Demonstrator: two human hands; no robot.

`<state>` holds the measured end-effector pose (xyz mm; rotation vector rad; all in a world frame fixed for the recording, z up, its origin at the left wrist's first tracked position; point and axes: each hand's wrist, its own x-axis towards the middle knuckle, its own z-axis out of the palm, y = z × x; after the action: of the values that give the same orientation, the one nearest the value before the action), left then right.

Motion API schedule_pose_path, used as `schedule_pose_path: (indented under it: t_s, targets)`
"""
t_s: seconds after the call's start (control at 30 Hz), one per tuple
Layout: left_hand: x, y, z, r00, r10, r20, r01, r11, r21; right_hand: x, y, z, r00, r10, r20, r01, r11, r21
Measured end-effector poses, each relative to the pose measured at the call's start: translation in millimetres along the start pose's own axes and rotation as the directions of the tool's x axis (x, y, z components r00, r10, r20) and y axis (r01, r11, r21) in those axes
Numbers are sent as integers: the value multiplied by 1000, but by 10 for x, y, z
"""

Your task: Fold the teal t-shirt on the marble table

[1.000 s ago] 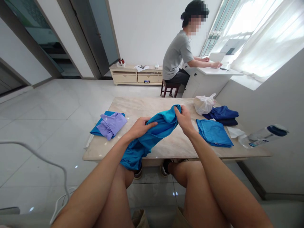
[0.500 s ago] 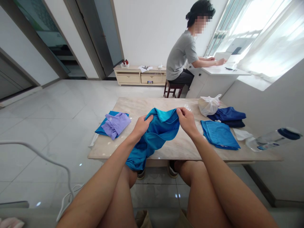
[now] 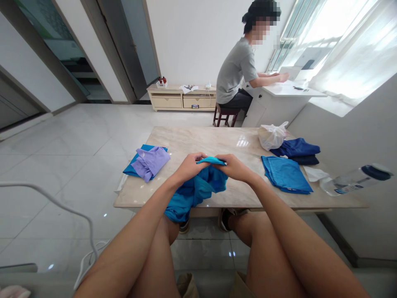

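A crumpled blue garment (image 3: 198, 190) hangs from both my hands over the front of the marble-look table (image 3: 242, 198); I cannot tell what kind of garment it is. Its top edge is bunched into a short, lighter turquoise fold between my fingers. My left hand (image 3: 194, 165) pinches one end of that fold, and my right hand (image 3: 232, 165) grips the other end, close by. The lower part of the cloth droops past the table's front edge near my left knee.
At left, a lilac cloth (image 3: 150, 161) lies on folded blue cloth. To the right are a folded blue cloth (image 3: 287, 174), dark blue clothes (image 3: 297, 149), a white plastic bag (image 3: 273, 134) and a lying clear bottle (image 3: 353, 182). Beyond, a person (image 3: 237, 70) sits at a desk.
My hands have come closer together and lower. The garment's opening, spread wide before, is now gathered into a narrow fold, and the cloth hangs more bunched.
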<state>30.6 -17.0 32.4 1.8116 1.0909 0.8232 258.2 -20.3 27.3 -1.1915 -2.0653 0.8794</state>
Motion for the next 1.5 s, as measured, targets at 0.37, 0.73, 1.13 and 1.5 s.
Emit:
schedule_pose_path:
  t_s: [0.37, 0.73, 1.13, 1.5]
  targets:
    - [-45, -307, -71, 842, -413, 348, 82, 734, 674, -15, 251, -255, 773, 163, -613, 50, 948, 315]
    - [-66, -227, -207, 656, -410, 634, 200, 904, 378, -214, 803, -548, 489, 774, -401, -271, 572, 774]
    - [78, -525, -517, 947, -290, 141, 169, 819, 549, -304, 840, -731, 602, 177, -779, -229, 972, 45]
    - [-6, -593, -528, 938, -340, 65, 201, 690, 695, -509, 821, -659, 912, 396, -111, -405, 911, -75]
